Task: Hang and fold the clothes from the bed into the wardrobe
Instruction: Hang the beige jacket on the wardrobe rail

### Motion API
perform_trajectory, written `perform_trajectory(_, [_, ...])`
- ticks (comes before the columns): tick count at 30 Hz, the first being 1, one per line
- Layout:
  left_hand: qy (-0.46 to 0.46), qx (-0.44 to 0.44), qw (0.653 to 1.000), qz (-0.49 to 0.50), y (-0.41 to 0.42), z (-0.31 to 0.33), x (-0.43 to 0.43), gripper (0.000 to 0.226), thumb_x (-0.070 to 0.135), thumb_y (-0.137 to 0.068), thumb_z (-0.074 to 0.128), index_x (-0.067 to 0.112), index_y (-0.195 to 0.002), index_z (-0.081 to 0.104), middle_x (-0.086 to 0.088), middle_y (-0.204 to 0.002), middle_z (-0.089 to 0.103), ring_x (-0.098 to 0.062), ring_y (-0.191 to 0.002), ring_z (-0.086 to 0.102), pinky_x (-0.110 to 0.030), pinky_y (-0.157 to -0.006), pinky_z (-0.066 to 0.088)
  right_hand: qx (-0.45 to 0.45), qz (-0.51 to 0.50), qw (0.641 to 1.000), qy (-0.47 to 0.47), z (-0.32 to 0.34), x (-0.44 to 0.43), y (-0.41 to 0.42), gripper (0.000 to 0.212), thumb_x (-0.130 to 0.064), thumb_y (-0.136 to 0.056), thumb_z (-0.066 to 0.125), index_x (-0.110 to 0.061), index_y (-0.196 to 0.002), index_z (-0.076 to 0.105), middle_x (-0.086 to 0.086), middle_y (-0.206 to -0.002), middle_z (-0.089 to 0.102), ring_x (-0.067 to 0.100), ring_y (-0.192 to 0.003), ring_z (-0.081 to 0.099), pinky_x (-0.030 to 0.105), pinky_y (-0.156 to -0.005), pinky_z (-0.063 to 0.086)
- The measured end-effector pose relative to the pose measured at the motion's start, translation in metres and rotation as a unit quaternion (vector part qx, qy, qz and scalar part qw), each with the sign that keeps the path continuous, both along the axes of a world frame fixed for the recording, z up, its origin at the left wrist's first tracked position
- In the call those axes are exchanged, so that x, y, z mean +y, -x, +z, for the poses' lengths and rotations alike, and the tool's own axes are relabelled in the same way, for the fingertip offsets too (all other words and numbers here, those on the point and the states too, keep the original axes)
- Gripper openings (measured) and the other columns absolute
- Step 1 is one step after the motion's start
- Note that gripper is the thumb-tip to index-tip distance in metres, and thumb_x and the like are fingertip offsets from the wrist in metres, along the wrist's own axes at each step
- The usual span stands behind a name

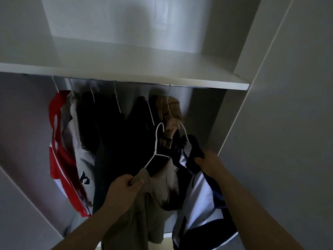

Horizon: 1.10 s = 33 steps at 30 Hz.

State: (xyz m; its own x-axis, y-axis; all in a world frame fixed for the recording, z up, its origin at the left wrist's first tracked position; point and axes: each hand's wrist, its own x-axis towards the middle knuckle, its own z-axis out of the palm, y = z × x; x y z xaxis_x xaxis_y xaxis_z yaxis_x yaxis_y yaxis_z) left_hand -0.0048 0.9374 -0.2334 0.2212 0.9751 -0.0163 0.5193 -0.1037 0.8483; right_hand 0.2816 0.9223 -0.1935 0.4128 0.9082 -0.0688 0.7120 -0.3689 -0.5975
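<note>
I face an open white wardrobe point(234, 141). My left hand point(124, 190) grips the shoulder of a beige garment point(144, 213) on a white wire hanger point(156, 147), its hook free below the rail. My right hand point(209, 163) grips the dark collar of a white and navy shirt point(200, 201) on a second white hanger point(185, 134), also off the rail. Both garments hang in front of the clothes inside.
Under the white shelf point(126, 76) runs the rail point(180, 85) with several hung garments: a red and white one point(59, 150) at the left, a grey one point(81, 156), dark ones point(111, 141) in the middle, a tan one point(171, 109) at the right. Bare rail at far right.
</note>
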Motion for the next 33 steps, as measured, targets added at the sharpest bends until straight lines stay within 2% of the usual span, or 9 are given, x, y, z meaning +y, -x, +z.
perform_trajectory(3, [0.008, -0.006, 1.0, 0.008, 0.008, -0.002, 0.014, 0.039, 0.019, -0.091, 0.062, 0.01, -0.057, 0.044, -0.001, -0.052, 0.039, -0.014, -0.051, 0.041, -0.018, -0.051, 0.032, 0.027, 0.013, 0.999, -0.024, -0.007, 0.002, 0.004, 0.023, -0.007, -0.085, 0.06, -0.007, -0.065, 0.048, 0.004, -0.059, 0.049, 0.017, -0.058, 0.047, 0.02, -0.048, 0.032])
perform_trajectory(6, [0.013, -0.006, 1.0, 0.014, 0.012, -0.006, 0.022, 0.04, 0.019, -0.091, 0.062, 0.012, -0.056, 0.044, 0.0, -0.05, 0.038, -0.015, -0.051, 0.041, -0.023, -0.053, 0.031, 0.048, -0.062, 0.995, -0.065, -0.008, 0.0, -0.002, 0.032, -0.005, -0.088, 0.06, -0.012, -0.059, 0.047, 0.004, -0.058, 0.048, 0.02, -0.064, 0.049, 0.028, -0.058, 0.035])
perform_trajectory(9, [0.02, 0.001, 1.0, -0.002, 0.011, -0.007, 0.026, 0.034, 0.022, -0.092, 0.061, 0.005, -0.063, 0.05, -0.004, -0.055, 0.042, -0.015, -0.054, 0.044, -0.02, -0.053, 0.033, 0.019, -0.124, 0.989, -0.078, -0.004, 0.003, -0.008, 0.017, -0.009, -0.09, 0.059, 0.003, -0.079, 0.061, 0.013, -0.073, 0.057, 0.024, -0.073, 0.055, 0.029, -0.063, 0.036])
perform_trajectory(11, [0.026, 0.002, 1.0, -0.009, 0.011, -0.009, 0.029, 0.033, 0.023, -0.091, 0.061, 0.004, -0.067, 0.052, -0.006, -0.057, 0.043, -0.015, -0.055, 0.044, -0.02, -0.053, 0.033, 0.006, -0.123, 0.988, -0.09, -0.001, 0.007, -0.011, 0.013, -0.009, -0.091, 0.057, 0.002, -0.086, 0.062, 0.014, -0.078, 0.058, 0.028, -0.075, 0.059, 0.029, -0.063, 0.036])
perform_trajectory(15, [0.02, 0.001, 1.0, -0.007, 0.008, -0.012, 0.035, 0.034, 0.023, -0.091, 0.061, 0.005, -0.064, 0.05, -0.005, -0.056, 0.043, -0.016, -0.055, 0.046, -0.023, -0.055, 0.034, -0.029, -0.107, 0.989, -0.097, 0.009, 0.02, -0.02, 0.021, -0.01, -0.091, 0.057, 0.009, -0.095, 0.064, 0.023, -0.087, 0.065, 0.036, -0.085, 0.063, 0.034, -0.065, 0.041])
perform_trajectory(22, [-0.017, 0.01, 1.0, -0.003, -0.004, -0.017, 0.048, 0.032, 0.026, -0.09, 0.062, 0.007, -0.065, 0.055, -0.003, -0.056, 0.048, -0.014, -0.056, 0.049, -0.021, -0.055, 0.035, -0.058, -0.072, 0.988, -0.127, 0.02, 0.063, -0.033, 0.018, -0.01, -0.092, 0.055, 0.005, -0.094, 0.064, 0.012, -0.081, 0.055, 0.024, -0.076, 0.053, 0.028, -0.064, 0.034])
perform_trajectory(27, [-0.04, 0.021, 0.999, 0.012, -0.012, -0.033, 0.066, 0.03, 0.024, -0.089, 0.063, -0.005, -0.077, 0.066, -0.021, -0.072, 0.063, -0.022, -0.066, 0.059, -0.017, -0.055, 0.036, -0.041, -0.09, 0.98, -0.17, 0.009, 0.096, -0.052, 0.023, -0.01, -0.092, 0.056, 0.01, -0.098, 0.064, 0.019, -0.082, 0.06, 0.035, -0.084, 0.063, 0.029, -0.062, 0.036])
perform_trajectory(30, [-0.044, 0.031, 0.998, 0.017, -0.019, -0.04, 0.078, 0.028, 0.025, -0.086, 0.066, -0.002, -0.08, 0.069, -0.02, -0.075, 0.067, -0.023, -0.067, 0.062, -0.021, -0.057, 0.04, -0.038, -0.086, 0.976, -0.199, 0.002, 0.116, -0.064, 0.024, -0.009, -0.092, 0.055, 0.01, -0.104, 0.065, 0.027, -0.099, 0.066, 0.039, -0.094, 0.064, 0.033, -0.068, 0.04])
perform_trajectory(33, [-0.047, 0.038, 0.998, 0.012, -0.025, -0.042, 0.092, 0.024, 0.026, -0.085, 0.067, 0.004, -0.077, 0.071, -0.016, -0.074, 0.068, -0.026, -0.071, 0.065, -0.03, -0.062, 0.045, -0.032, -0.073, 0.973, -0.217, -0.001, 0.136, -0.075, 0.023, -0.009, -0.092, 0.056, 0.011, -0.1, 0.064, 0.027, -0.096, 0.066, 0.039, -0.091, 0.064, 0.032, -0.066, 0.04])
